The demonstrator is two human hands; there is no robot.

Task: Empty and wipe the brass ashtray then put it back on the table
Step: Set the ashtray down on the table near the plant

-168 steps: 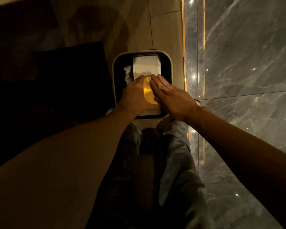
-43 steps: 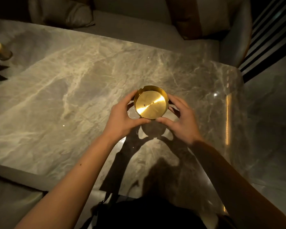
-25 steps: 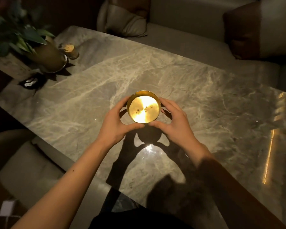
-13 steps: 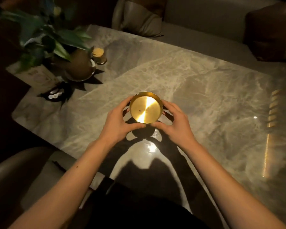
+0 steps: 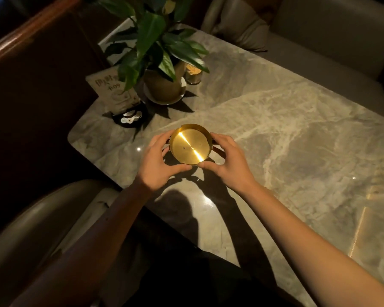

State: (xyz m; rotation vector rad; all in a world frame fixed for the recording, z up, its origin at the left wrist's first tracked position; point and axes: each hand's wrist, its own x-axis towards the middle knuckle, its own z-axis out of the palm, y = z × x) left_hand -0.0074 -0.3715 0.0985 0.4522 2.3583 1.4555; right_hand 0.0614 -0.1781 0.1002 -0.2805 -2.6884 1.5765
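Brass, round and shallow, the ashtray (image 5: 190,143) sits between both hands above the near left part of the marble table (image 5: 297,134). Its shadow falls on the stone below and toward the viewer, so it appears to be held off the surface, though contact cannot be ruled out. The left hand (image 5: 159,161) curls around its left side, thumb under the near rim and fingers reaching round the far edge. The right hand (image 5: 228,161) mirrors this on the right side, thumb meeting the near rim. A bright streak of light runs across the inside of the dish, and a few tiny dark specks show on its floor.

Farther back on the table, toward its left end, stands a potted plant (image 5: 157,52) in a rounded pot on a pale saucer. Just right of the pot is a small gold-topped jar (image 5: 193,74). A printed card stand (image 5: 115,94) rests in front of the pot's left side. Cushioned seating (image 5: 319,34) runs along the far edge.
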